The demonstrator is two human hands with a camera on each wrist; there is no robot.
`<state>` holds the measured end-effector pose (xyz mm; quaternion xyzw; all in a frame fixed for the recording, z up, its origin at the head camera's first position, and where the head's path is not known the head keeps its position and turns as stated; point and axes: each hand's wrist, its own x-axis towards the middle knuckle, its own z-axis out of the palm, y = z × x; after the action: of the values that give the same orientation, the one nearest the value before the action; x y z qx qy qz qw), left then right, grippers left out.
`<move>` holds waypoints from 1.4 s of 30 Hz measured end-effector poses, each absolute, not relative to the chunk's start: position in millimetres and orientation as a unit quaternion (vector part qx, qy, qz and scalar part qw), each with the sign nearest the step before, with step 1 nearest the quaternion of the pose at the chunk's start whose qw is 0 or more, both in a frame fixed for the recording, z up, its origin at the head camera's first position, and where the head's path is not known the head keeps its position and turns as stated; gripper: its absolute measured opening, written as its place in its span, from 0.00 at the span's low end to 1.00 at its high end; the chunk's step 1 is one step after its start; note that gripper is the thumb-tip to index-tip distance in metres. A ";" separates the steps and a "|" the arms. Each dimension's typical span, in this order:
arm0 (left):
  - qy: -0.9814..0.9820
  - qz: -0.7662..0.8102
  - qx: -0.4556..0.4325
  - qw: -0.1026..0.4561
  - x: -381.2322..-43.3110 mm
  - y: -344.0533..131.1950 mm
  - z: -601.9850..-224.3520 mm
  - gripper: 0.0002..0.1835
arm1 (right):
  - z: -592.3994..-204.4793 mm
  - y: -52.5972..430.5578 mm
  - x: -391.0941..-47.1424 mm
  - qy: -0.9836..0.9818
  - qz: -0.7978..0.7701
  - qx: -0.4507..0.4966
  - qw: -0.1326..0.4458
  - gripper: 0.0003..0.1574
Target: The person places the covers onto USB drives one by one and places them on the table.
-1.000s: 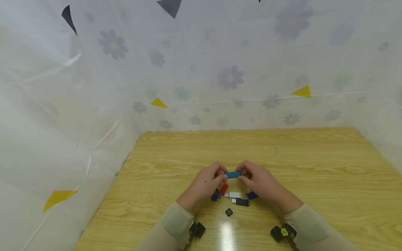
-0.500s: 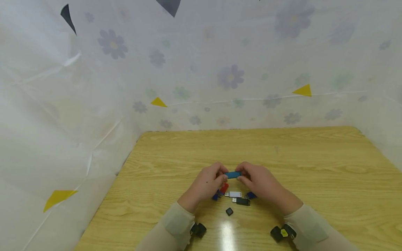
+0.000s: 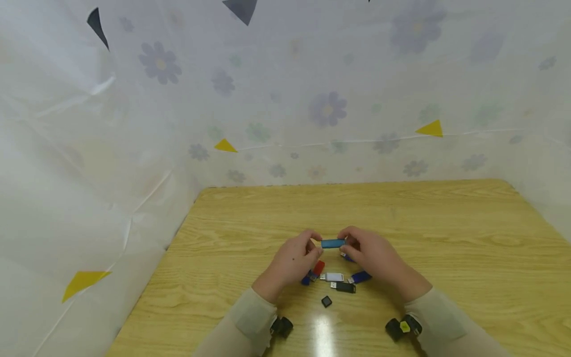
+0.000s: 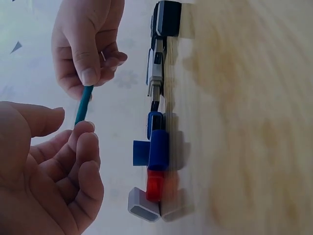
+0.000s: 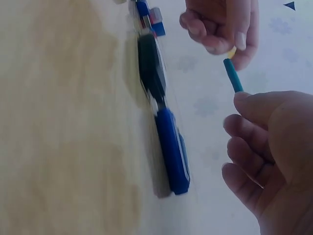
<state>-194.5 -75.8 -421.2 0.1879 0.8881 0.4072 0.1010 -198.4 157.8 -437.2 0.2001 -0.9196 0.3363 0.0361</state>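
Note:
My right hand point(image 3: 372, 255) pinches one end of a slim teal-blue USB stick point(image 3: 332, 243) between thumb and fingers, holding it up above the table. My left hand point(image 3: 295, 259) is at the stick's other end, its thumb and index finger spread apart and a fingertip right at the tip in the left wrist view. Beneath the hands lie a red USB stick point(image 3: 318, 268), a white one point(image 3: 333, 277), a black one point(image 3: 345, 287) and a dark blue one point(image 3: 360, 277). Another dark blue piece point(image 3: 347, 257) shows partly behind the right hand's fingers.
A small black square piece point(image 3: 326, 301) lies nearest me on the wooden table point(image 3: 223, 223). Beside the red stick is a blue piece point(image 3: 305, 279); a hollow grey cap point(image 4: 144, 205) appears in the left wrist view. A flowered white sheet point(image 3: 276, 99) hangs behind and at the sides.
The teal-blue stick has moved slightly up and right with my right hand, coming out of the left hand's fingers. The dark blue pieces near the right hand now show more.

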 end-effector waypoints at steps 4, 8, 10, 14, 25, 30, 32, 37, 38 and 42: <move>0.895 0.399 0.172 0.104 -194.7 -76.4 -420.6 0.18 | -438.6 163.6 -207.7 -0.924 0.340 0.171 0.046 0.11; 0.898 0.391 0.169 0.107 -195.4 -76.9 -420.0 0.18 | -438.8 168.2 -218.5 -0.927 0.339 0.153 0.040 0.11; 0.899 0.387 0.171 0.108 -195.8 -76.9 -420.1 0.18 | -438.9 170.2 -224.7 -0.926 0.347 0.146 0.029 0.11; 0.897 0.389 0.175 0.114 -195.5 -77.8 -420.9 0.18 | -442.9 172.8 -241.7 -0.920 0.370 0.129 0.010 0.11; 0.893 0.391 0.186 0.120 -193.1 -76.4 -421.7 0.16 | -463.7 174.8 -272.7 -0.936 0.341 0.091 -0.017 0.15; 0.894 0.388 0.193 0.116 -196.2 -76.6 -420.4 0.16 | -463.3 177.4 -274.0 -0.938 0.336 0.090 -0.004 0.18; 0.894 0.387 0.192 0.117 -197.0 -77.1 -420.7 0.15 | -464.3 178.2 -273.7 -0.936 0.340 0.094 -0.001 0.20; 0.899 0.378 0.187 0.115 -197.6 -79.0 -421.2 0.13 | -467.2 183.0 -267.9 -0.928 0.359 0.101 -0.006 0.22; 0.901 0.375 0.186 0.113 -197.6 -79.8 -421.3 0.13 | -467.7 184.4 -265.9 -0.926 0.364 0.103 -0.008 0.22; 0.908 0.361 0.185 0.109 -195.9 -84.4 -420.1 0.10 | -467.6 190.5 -254.4 -0.911 0.395 0.120 -0.013 0.21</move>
<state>-195.9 -84.4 -420.1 0.1853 0.9075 0.3608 0.1090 -254.4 190.5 -467.6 0.1198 -0.9108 0.3950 -0.0133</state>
